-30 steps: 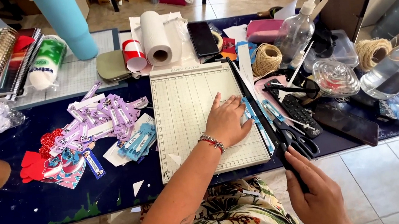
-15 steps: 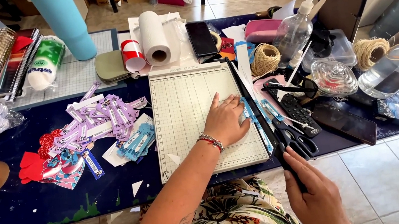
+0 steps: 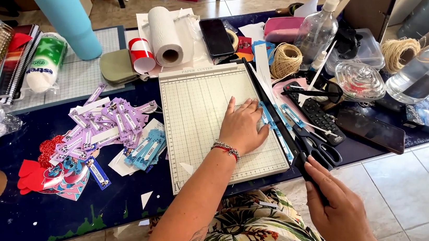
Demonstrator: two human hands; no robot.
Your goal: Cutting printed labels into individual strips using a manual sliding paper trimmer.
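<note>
The paper cutter (image 3: pixel 214 120) lay at the desk's (image 3: pixel 35 216) near middle; the left hand (image 3: pixel 241 126) pressed flat, fingers spread, on blue strips (image 3: pixel 266 116) at its right edge. The right hand (image 3: pixel 338 208) gripped the blade handle (image 3: pixel 303 167). A clean cut likely needed fingers clear of the blade and firm pressure.

Scissors (image 3: pixel 317 144) just beside cutter arm (image 3: pixel 271 112)

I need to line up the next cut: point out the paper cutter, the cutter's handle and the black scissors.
paper cutter (image 3: pixel 198 111): head view, on its bare gridded board.
cutter's handle (image 3: pixel 303 167): head view, on the black grip just above the right hand (image 3: pixel 338 210).
black scissors (image 3: pixel 319 144): head view, on the finger loops.
</note>
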